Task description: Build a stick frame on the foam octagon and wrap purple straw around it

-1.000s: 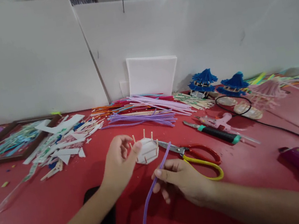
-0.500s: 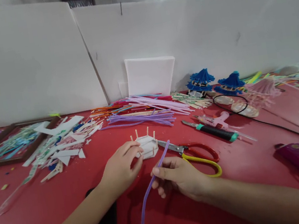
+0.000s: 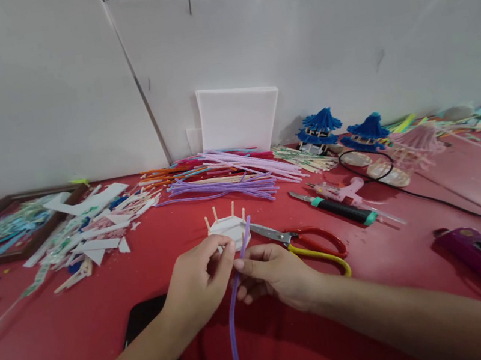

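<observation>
Purple strip: the purple strip (image 3: 232, 321) lies between the two hands, a bent line with its top toward 1 o'clock and its tail dropping to 6.
White base: the white base (image 3: 229, 225), ringed with upright wooden pegs (image 3: 233, 208), sits at 11 o'clock from the right hand and 1 from the left; the strip's top overlaps its right rim in view.
Right hand: the right hand (image 3: 278, 274) pinches the strip between thumb and fingers.
Left hand: nearer the base, the left hand (image 3: 201, 274) has thumb and index almost together at its near edge; whether they grip strip, peg or nothing, I cannot tell.
Scissors: the scissors (image 3: 286, 237) lie at 4 o'clock from the base, tips beside it.
Since half a second ago: the hands have closed in, fingertips nearly meeting; the strip's top has shifted from right of the base to its rim.
</observation>
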`<state>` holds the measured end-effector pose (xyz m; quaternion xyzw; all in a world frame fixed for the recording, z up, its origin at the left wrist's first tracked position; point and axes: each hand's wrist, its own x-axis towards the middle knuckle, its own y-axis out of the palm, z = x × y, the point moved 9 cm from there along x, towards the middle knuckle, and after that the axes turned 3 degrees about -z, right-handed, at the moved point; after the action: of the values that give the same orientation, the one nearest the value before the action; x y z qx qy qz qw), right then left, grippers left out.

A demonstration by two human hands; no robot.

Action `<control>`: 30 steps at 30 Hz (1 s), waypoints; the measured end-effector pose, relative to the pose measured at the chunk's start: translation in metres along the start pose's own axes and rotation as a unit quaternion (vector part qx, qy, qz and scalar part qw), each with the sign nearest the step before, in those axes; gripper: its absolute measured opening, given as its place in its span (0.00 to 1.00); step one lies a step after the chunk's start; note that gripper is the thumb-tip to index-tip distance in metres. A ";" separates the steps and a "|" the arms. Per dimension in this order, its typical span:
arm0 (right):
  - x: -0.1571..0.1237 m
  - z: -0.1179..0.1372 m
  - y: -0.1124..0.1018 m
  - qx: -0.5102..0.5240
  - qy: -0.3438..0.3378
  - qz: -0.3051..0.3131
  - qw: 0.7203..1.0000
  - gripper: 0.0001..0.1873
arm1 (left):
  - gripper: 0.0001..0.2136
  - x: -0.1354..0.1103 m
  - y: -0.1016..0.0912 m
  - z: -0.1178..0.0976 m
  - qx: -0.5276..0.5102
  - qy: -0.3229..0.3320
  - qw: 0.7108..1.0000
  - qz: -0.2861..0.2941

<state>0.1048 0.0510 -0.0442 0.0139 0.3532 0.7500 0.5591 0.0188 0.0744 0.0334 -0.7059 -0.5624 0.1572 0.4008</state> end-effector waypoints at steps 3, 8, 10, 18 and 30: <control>0.000 -0.002 0.001 0.005 0.013 -0.003 1.000 0.21 | 0.10 -0.002 0.010 0.009 -0.076 -0.091 0.992 0.042; -0.001 -0.001 0.001 0.024 0.010 -0.008 1.000 0.20 | 0.15 -0.011 0.017 0.017 -0.158 -0.129 0.977 0.067; -0.002 0.000 -0.001 0.032 0.008 -0.014 0.999 0.20 | 0.17 -0.013 0.017 0.017 -0.177 -0.109 0.976 0.069; -0.004 -0.001 0.000 0.019 0.003 -0.010 1.000 0.16 | 0.16 -0.010 0.014 0.023 -0.176 -0.083 0.980 0.037; -0.032 0.113 -0.048 -0.620 -0.210 -0.175 0.736 0.14 | 0.10 -0.008 0.015 0.048 -0.140 -0.143 0.980 0.010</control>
<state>0.2035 0.0881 0.0260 -0.2406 -0.3201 0.6699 0.6252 -0.0065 0.0855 -0.0097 -0.7307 -0.6235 0.1800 0.2119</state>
